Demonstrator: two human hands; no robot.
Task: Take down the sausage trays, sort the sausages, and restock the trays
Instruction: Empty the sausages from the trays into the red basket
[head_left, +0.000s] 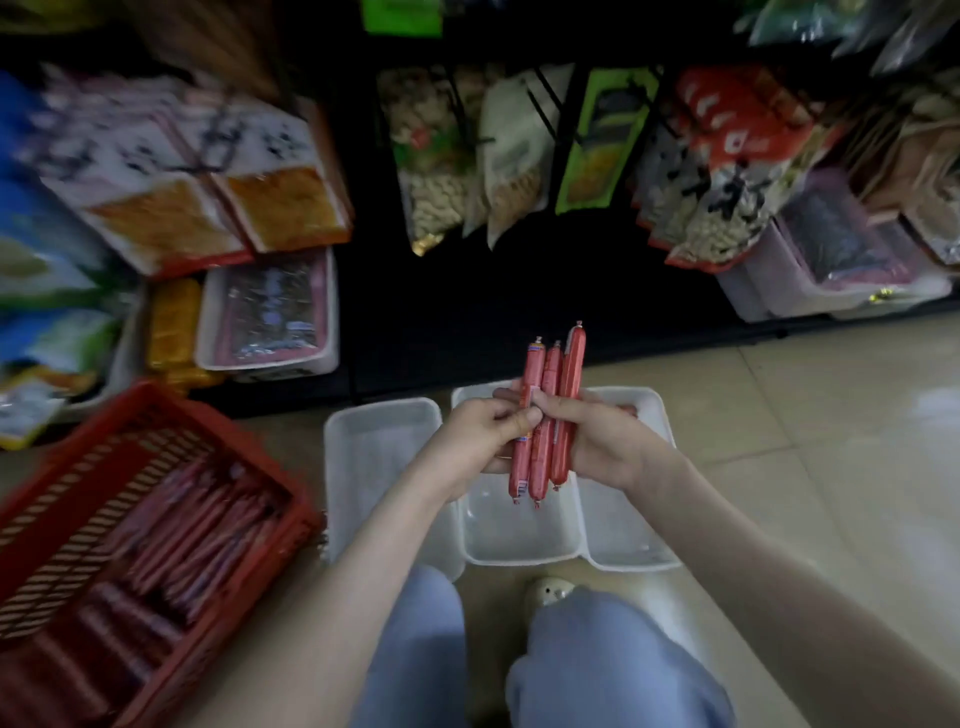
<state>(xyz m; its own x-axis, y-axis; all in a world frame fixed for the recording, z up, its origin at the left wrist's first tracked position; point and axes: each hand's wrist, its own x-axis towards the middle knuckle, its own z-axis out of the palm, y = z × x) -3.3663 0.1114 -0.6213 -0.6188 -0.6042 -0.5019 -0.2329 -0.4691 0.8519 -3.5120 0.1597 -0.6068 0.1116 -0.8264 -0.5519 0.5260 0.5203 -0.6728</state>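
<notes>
Both grips are closed on the load. The left hand pinches and the right hand wraps three red sausages, bundled upright above the white trays, which stand side by side on the floor. The red basket to the left holds more stock. I judge sorting is in hand. The next move calls for ends aligned, then the bundle laid flat in a tray.

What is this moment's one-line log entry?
left hand: grips sausages | right hand: grips sausages | sausages: three, over trays | trays: on floor | basket: red, at left
</notes>
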